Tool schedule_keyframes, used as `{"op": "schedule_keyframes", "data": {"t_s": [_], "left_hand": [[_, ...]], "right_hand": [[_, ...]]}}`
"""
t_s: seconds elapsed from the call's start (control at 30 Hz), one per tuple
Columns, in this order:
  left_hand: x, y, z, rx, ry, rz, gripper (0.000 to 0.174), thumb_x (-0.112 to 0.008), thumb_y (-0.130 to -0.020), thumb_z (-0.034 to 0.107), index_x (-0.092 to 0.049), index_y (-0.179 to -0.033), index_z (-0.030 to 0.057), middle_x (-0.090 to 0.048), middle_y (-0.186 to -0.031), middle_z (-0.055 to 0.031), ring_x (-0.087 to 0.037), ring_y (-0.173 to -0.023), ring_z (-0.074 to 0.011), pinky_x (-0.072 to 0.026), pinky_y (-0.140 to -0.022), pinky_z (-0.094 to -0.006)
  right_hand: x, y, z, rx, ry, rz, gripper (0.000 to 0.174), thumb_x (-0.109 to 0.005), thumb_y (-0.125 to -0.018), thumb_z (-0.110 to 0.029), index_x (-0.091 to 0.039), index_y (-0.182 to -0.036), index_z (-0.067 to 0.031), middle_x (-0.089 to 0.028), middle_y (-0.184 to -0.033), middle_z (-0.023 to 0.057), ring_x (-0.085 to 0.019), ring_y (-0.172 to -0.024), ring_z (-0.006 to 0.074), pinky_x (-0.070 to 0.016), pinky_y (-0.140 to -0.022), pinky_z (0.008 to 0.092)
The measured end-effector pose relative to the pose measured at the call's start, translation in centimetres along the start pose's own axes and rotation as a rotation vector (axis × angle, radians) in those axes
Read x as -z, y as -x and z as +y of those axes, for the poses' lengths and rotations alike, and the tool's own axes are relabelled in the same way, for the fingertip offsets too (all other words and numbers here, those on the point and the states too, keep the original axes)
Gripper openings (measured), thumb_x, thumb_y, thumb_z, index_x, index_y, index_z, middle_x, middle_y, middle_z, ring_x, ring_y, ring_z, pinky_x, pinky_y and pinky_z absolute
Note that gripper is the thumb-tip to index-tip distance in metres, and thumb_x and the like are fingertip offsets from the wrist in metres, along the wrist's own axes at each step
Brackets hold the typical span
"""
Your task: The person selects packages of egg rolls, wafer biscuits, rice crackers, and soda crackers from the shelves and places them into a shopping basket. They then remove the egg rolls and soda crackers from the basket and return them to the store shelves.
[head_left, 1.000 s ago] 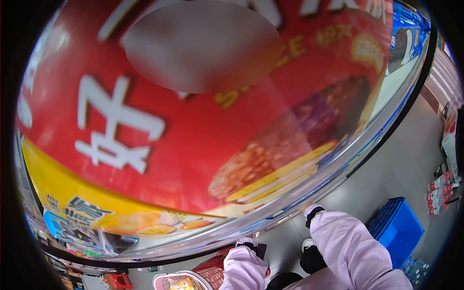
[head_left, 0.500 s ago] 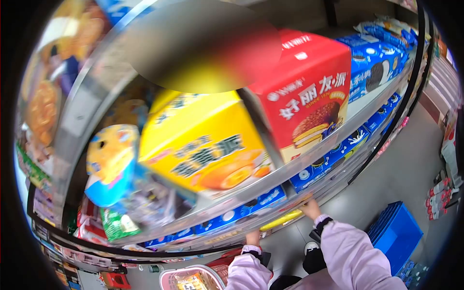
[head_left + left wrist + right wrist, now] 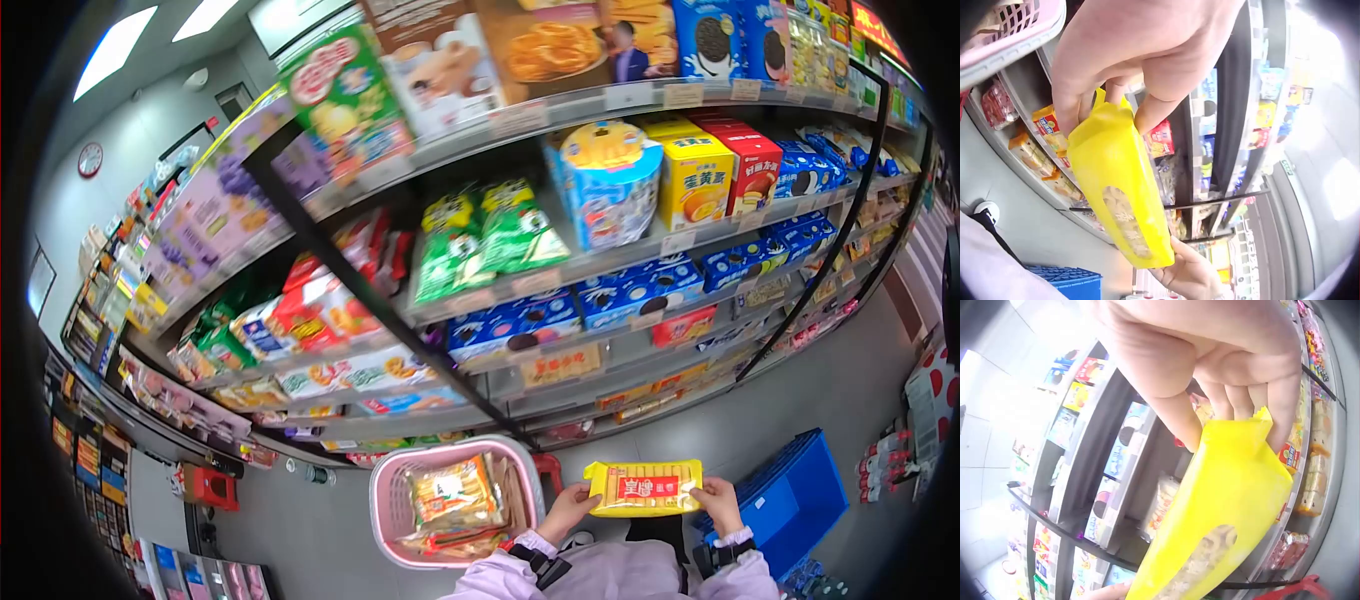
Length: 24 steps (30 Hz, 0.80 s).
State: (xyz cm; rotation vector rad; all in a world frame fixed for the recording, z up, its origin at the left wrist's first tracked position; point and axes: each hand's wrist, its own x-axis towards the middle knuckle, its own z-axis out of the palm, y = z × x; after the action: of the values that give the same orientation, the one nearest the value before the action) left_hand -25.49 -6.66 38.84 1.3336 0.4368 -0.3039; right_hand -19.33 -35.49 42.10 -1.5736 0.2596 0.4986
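A yellow snack packet [image 3: 645,488] is stretched level between both hands in front of the body, its red label facing up in the head view. My left hand [image 3: 567,510] pinches one end between thumb and fingers. At the opposite end, my right hand [image 3: 718,503] grips the crimped edge. The left wrist view shows a clear oval window in the packet [image 3: 1119,187], with pale pieces inside. Just left of the left hand stands a pink basket [image 3: 382,500] with several packaged snacks [image 3: 455,492] in it.
Ahead runs a shelf unit [image 3: 590,262] with black posts, stocked with boxes and bags, among them blue cookie boxes [image 3: 640,290] and green bags [image 3: 520,235]. A blue crate [image 3: 800,495] lies on the floor to the right. A red stool [image 3: 210,487] stands at the far left.
The head view has drawn back from a close look at a red box to the whole shelf. Both hands have come from near the lower shelves to in front of the body, holding the yellow packet.
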Motion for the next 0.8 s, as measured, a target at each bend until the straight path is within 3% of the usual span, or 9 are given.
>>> {"op": "schedule_keyframes", "data": {"t_s": [0.2,0.23,0.3,0.33,0.6,0.8], "left_hand": [[4.5,9.0,-1.2,-0.030,-0.086,-0.119,0.048,-0.064,-0.078,0.012,-0.037,-0.115,-0.0064,-0.054,-0.103,-0.0106,-0.054,-0.093,-0.0139,-0.0436,-0.082,-0.0258],[4.9,10.5,0.3,-0.110,0.020,-0.235,0.051,-0.065,-0.077,0.012,-0.036,-0.115,-0.0083,-0.053,-0.106,-0.0112,-0.052,-0.097,-0.0150,-0.0426,-0.083,-0.0256],[5.7,13.0,1.1,-0.069,0.012,-0.216,0.052,-0.064,-0.078,0.011,-0.036,-0.117,-0.0088,-0.053,-0.108,-0.0112,-0.051,-0.099,-0.0153,-0.0425,-0.084,-0.0253],[6.2,13.9,1.6,-0.036,0.028,-0.297,0.053,-0.065,-0.077,0.011,-0.037,-0.118,-0.0086,-0.052,-0.109,-0.0112,-0.051,-0.099,-0.0152,-0.0423,-0.083,-0.0250],[9.6,22.0,-1.1,-0.174,-0.159,-0.280,0.046,-0.064,-0.077,0.011,-0.042,-0.115,-0.0044,-0.054,-0.101,-0.0061,-0.053,-0.091,-0.0119,-0.0440,-0.077,-0.0237],[11.6,28.9,-1.2,-0.038,-0.162,-0.200,0.034,-0.063,-0.079,0.013,-0.051,-0.105,-0.0055,-0.058,-0.093,-0.0035,-0.053,-0.084,-0.0083,-0.0443,-0.072,-0.0226]], "right_hand": [[-4.0,11.2,0.7,0.059,-0.025,0.070,0.020,-0.059,-0.075,0.002,-0.056,-0.094,0.0088,-0.064,-0.084,0.0121,-0.061,-0.073,0.0148,-0.0481,-0.066,0.0238],[-4.6,12.8,0.5,0.080,-0.012,0.069,0.020,-0.058,-0.075,0.003,-0.056,-0.094,0.0084,-0.064,-0.084,0.0120,-0.061,-0.072,0.0147,-0.0482,-0.065,0.0239],[-5.9,15.6,0.0,0.126,0.009,0.067,0.019,-0.058,-0.075,0.003,-0.055,-0.093,0.0078,-0.064,-0.083,0.0117,-0.061,-0.072,0.0146,-0.0483,-0.065,0.0242],[-6.4,17.0,-0.1,0.128,-0.016,0.070,0.020,-0.058,-0.075,0.004,-0.054,-0.094,0.0072,-0.063,-0.084,0.0116,-0.061,-0.072,0.0145,-0.0481,-0.066,0.0240],[-8.9,25.3,4.8,0.180,-0.031,-0.001,0.020,-0.057,-0.075,0.005,-0.051,-0.095,0.0058,-0.062,-0.085,0.0111,-0.060,-0.077,0.0139,-0.0472,-0.067,0.0233],[-11.6,30.3,7.9,0.130,-0.046,-0.079,0.018,-0.055,-0.077,0.005,-0.050,-0.095,0.0057,-0.062,-0.085,0.0107,-0.060,-0.076,0.0127,-0.0469,-0.066,0.0229]]}}
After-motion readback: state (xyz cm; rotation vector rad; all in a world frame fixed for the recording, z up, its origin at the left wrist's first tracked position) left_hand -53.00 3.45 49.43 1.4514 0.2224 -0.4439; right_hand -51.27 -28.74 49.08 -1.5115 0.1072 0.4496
